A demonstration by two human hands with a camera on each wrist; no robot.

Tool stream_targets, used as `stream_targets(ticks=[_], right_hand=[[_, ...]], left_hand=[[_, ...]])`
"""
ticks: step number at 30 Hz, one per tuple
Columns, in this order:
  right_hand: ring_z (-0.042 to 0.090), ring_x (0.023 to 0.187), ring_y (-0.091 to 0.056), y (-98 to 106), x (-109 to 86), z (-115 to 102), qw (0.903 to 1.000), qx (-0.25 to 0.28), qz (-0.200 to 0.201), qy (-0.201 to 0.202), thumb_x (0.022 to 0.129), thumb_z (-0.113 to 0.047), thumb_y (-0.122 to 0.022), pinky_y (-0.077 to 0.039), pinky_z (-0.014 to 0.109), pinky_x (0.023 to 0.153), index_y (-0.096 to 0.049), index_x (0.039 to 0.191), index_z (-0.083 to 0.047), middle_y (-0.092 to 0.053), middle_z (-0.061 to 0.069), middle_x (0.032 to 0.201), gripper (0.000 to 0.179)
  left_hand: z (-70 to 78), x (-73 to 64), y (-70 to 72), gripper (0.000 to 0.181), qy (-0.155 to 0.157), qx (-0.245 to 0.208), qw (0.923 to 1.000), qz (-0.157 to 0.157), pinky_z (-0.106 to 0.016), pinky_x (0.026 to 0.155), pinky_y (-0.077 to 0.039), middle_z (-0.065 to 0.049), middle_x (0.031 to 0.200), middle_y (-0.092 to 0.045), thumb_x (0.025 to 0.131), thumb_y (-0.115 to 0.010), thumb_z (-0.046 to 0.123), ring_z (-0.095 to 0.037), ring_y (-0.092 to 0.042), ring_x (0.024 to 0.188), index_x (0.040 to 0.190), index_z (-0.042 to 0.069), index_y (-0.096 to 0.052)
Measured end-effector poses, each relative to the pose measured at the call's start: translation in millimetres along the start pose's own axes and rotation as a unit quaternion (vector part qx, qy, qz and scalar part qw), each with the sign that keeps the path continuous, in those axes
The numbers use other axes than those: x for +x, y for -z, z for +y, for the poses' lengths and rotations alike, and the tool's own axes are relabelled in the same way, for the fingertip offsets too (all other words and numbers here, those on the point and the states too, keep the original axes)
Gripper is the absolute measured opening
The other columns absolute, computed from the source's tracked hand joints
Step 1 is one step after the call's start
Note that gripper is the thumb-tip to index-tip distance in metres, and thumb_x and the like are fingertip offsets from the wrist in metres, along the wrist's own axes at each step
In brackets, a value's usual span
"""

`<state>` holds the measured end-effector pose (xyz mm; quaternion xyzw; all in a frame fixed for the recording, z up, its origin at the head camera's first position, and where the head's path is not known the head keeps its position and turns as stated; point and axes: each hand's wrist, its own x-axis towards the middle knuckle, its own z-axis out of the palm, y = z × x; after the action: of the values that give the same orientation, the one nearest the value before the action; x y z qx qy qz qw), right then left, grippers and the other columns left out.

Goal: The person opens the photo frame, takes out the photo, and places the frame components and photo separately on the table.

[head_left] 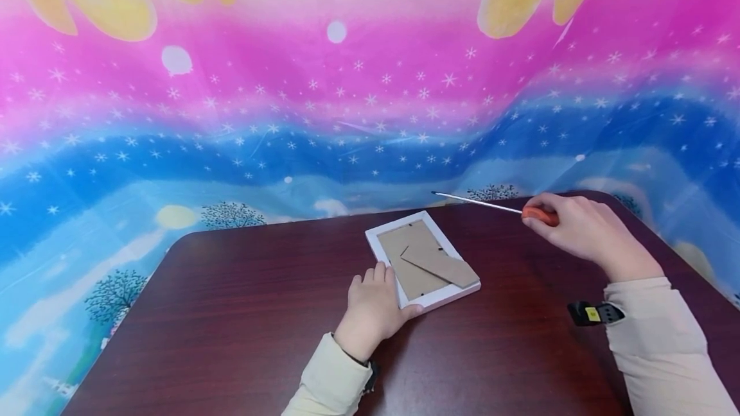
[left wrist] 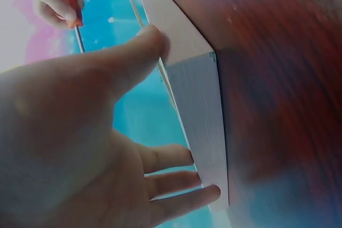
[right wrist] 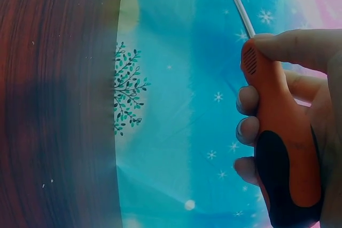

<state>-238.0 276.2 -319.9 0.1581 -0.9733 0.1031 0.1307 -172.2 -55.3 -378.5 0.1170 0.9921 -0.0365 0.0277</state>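
A white picture frame (head_left: 448, 301) lies on the table with its brown backing board (head_left: 399, 242) facing up. The brown stand leg (head_left: 442, 264) on the backing slants across toward the right corner. My left hand (head_left: 372, 303) rests at the frame's near left corner, thumb on the near edge and fairly straight fingers against the left side; the left wrist view shows the thumb touching the rim. Off to the right and above the table, my right hand (head_left: 581, 226) grips the orange and black handle of a screwdriver (right wrist: 283, 116). Its thin metal shaft points left, apart from the frame.
The dark red-brown table (head_left: 231, 313) has a rounded far left corner. Behind it hangs a pink and blue cloth (head_left: 324, 127) printed with snowflakes, trees and yellow butterfly shapes. A black strap (head_left: 595, 314) sticks out from the right sleeve.
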Motion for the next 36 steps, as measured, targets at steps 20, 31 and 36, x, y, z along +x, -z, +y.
stream_targets(ticks=[20,31,36], right_hand=[[0.019,0.060,-0.045,3,-0.5,-4,1.0000,-0.003,-0.009,-0.003,0.095,-0.043,-0.065,-0.033,0.036,0.056,-0.068,0.115,-0.015,-0.049,-0.002,0.066,0.035],[0.019,0.062,-0.049,6,0.9,-11,0.9999,-0.003,-0.016,-0.003,0.095,-0.043,-0.064,-0.037,0.037,0.057,-0.068,0.115,-0.016,-0.055,-0.003,0.070,0.035],[0.019,0.062,-0.049,6,-0.1,-10,0.9998,-0.003,-0.018,-0.006,0.095,-0.043,-0.064,-0.037,0.038,0.057,-0.068,0.116,-0.016,-0.056,-0.003,0.070,0.035]], left_hand=[[-46.7,21.6,-10.3,0.092,-0.068,-0.173,0.9826,-0.008,-0.053,0.111,-0.032,-0.005,0.157,-0.037,0.079,-0.076,0.058,-0.030,-0.036,0.141,0.152,0.014,-0.042],[-37.8,13.9,-5.1,0.094,-0.038,-0.148,0.9880,-0.024,-0.053,0.111,-0.030,-0.004,0.158,-0.034,0.081,-0.073,0.060,-0.031,-0.037,0.141,0.154,0.012,-0.037],[-25.3,7.1,-1.8,0.094,-0.017,-0.106,0.9941,-0.019,-0.052,0.110,-0.033,-0.008,0.157,-0.037,0.082,-0.070,0.063,-0.030,-0.042,0.137,0.152,0.008,-0.039]])
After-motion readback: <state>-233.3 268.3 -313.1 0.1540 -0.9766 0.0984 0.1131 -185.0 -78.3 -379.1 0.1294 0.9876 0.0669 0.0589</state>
